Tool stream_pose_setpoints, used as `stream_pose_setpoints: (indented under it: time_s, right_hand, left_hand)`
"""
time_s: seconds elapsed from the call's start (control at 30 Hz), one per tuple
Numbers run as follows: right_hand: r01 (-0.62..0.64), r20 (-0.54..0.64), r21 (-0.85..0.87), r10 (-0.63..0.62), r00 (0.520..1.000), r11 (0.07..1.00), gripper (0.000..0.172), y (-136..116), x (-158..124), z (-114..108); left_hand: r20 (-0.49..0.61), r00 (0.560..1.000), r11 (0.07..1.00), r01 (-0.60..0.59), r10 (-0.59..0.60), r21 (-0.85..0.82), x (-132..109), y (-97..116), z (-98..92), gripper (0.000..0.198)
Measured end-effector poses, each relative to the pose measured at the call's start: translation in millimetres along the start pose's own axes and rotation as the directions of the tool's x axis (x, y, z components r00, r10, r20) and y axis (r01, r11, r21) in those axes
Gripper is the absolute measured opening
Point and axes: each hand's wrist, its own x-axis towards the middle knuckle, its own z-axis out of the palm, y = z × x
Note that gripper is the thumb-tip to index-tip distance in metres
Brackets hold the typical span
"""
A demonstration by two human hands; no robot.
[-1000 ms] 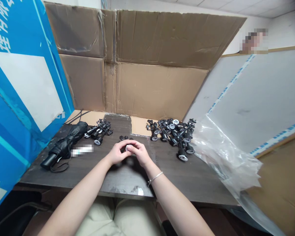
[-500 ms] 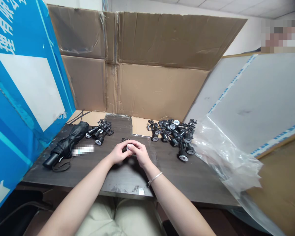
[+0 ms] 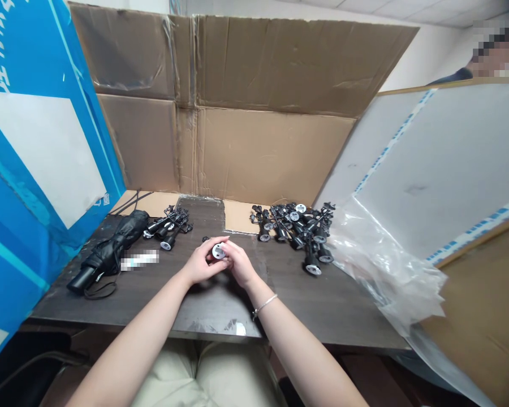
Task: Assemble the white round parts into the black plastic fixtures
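Observation:
Between my two hands, above the middle of the table, is a black fitting with a round white end (image 3: pixel 219 251). The white face, with small dark marks, points up toward me. My left hand (image 3: pixel 200 267) curls around its left side and underneath. From the right, my right hand (image 3: pixel 240 263) grips it, fingers over the far side and thumb near the white face. Most of its black body is hidden by the fingers. Similar black fittings lie in a small heap (image 3: pixel 169 226) to the left and a larger heap (image 3: pixel 307 232) to the right.
A folded black umbrella (image 3: pixel 112 246) lies at the table's left, beside a blurred white strip (image 3: pixel 139 260). Cardboard (image 3: pixel 275 152) stands behind. A blue panel (image 3: pixel 34 169) borders the left, a grey board (image 3: pixel 441 164) and clear plastic sheeting (image 3: pixel 390 277) the right. Part of a person shows beyond the board.
The fitting has turned, so its round white end shows much more. My fingers have shifted around it, opening a wider view of the face. The whole view has moved slightly.

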Motion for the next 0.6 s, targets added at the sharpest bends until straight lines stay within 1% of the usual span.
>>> stream_pose_setpoints:
  time_s: [0.1, 0.2, 0.33, 0.43, 0.5, 0.6]
  right_hand:
    - [0.012, 0.010, 0.019, -0.013, 1.000, 1.000, 0.029, -1.2, 0.0, 1.6]
    - [0.022, -0.004, 0.018, -0.022, 1.000, 1.000, 0.030, -2.9, 0.2, 2.3]
    - [0.013, -0.033, -0.015, -0.014, 0.999, 1.000, 0.033, -3.8, 0.2, 2.2]
    - [0.023, -0.070, -0.052, -0.026, 0.997, 0.998, 0.034, -2.0, 0.2, 2.1]
    - [0.005, -0.091, -0.058, -0.010, 0.996, 0.998, 0.037, -0.4, 0.5, 2.1]
    - [-0.059, -0.116, -0.054, 0.053, 0.992, 0.997, 0.044, 0.5, 1.7, 2.1]
  left_hand:
    - [-0.050, 0.999, 0.998, -0.001, 0.004, 0.064, -0.1, 2.4, 1.1, 0.051]
    - [-0.094, 0.996, 0.994, 0.002, 0.008, 0.107, 0.2, 3.2, 1.1, 0.050]
    - [-0.122, 0.992, 0.991, -0.001, 0.018, 0.137, 0.6, 4.2, -0.3, 0.049]
    - [-0.138, 0.989, 0.988, -0.032, 0.054, 0.152, 1.3, 4.4, -0.6, 0.044]
    - [-0.169, 0.984, 0.986, -0.032, 0.061, 0.166, 2.1, 3.3, -0.8, 0.038]
    - [-0.247, 0.969, 0.976, 0.028, 0.026, 0.214, 3.5, 0.0, -2.7, 0.033]
